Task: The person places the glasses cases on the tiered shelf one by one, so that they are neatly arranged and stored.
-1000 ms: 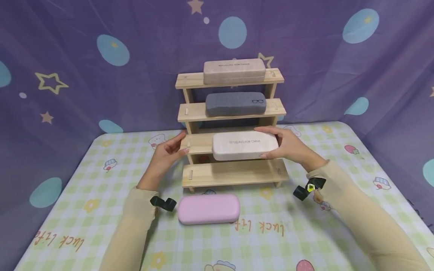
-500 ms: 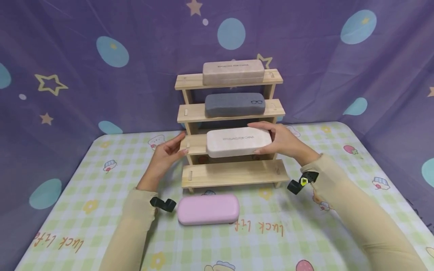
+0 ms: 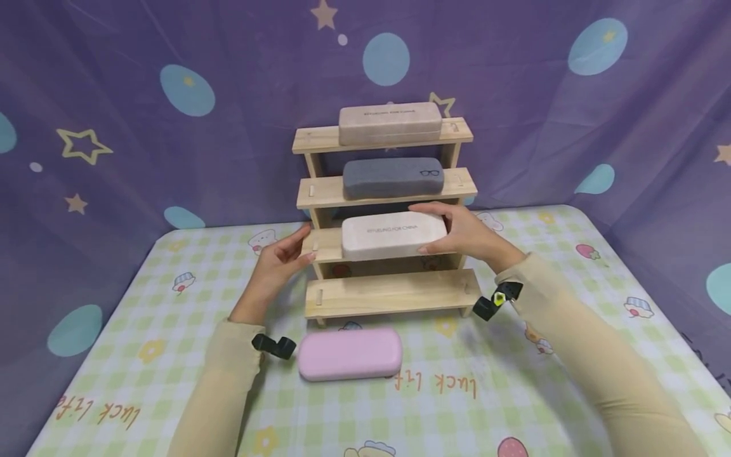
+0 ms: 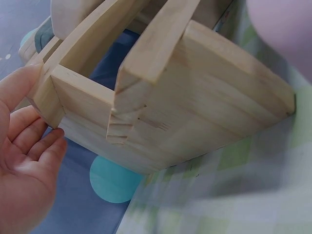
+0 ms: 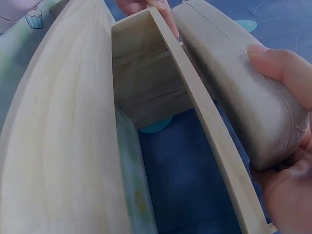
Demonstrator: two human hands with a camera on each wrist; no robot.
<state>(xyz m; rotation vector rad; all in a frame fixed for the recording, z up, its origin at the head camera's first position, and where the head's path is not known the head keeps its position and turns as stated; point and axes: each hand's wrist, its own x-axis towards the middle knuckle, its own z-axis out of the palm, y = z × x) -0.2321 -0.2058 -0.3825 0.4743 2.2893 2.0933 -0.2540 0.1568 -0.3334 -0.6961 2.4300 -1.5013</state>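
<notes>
A white glasses case (image 3: 391, 236) with dark lettering is held by its right end in my right hand (image 3: 468, 236), thumb in front and fingers behind. The case is over the third board down of a stepped wooden display shelf (image 3: 394, 293); whether its underside touches the board I cannot tell. At that board's left end, my left hand (image 3: 280, 266) grips the wood between thumb and fingers, as the left wrist view shows. A grey-blue glasses case (image 3: 393, 178) sits on the second board, and a beige one (image 3: 390, 125) on the top board.
A pink glasses case (image 3: 350, 355) lies on the checked tablecloth (image 3: 188, 355) in front of the shelf's left half. Behind the shelf hangs a purple patterned cloth (image 3: 257, 127). The lowest board is just below the white case.
My right hand has moved left and slightly up with the white glasses case, so it is nearer the left end of the third board. My left hand has stayed on the shelf.
</notes>
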